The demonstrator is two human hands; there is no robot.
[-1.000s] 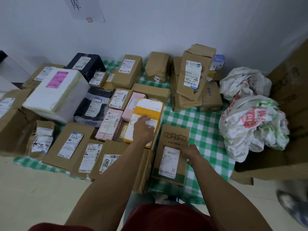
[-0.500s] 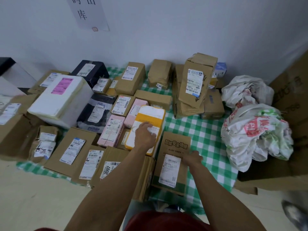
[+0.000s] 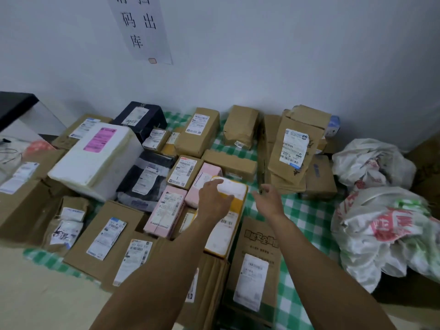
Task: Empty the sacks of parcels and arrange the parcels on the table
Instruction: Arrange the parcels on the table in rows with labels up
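View from the head camera onto a desk covered with a green-and-white checked cloth (image 3: 307,210), which stands against a plain white wall (image 3: 273,67); a white paper sign with black characters (image 3: 140,29) hangs on the wall above the left half. Parcels crowd the left and middle of the desk, touching or overlapping one another: a large white foam box with a pink label (image 3: 95,160), a black box with a white label (image 3: 140,117) behind it, two pale pink cartons (image 3: 166,210), and a leaning pile of brown paper-wrapped parcels (image 3: 297,148) near the wall. The left hand (image 3: 213,202) grips the far end of a flat yellow-and-white parcel (image 3: 234,191), which lies tilted on top of the brown boxes at the front of the desk. The right hand (image 3: 269,198) hovers just beside it over bare cloth, fingers loosely curled and holding nothing. A brown cardboard box with black print and a white label (image 3: 257,258) lies below the right forearm. Two crumpled white plastic sacks with red and green print (image 3: 385,234) sit at the right end, beside a brown cardboard carton (image 3: 426,167). Beige floor (image 3: 35,294) shows at lower left
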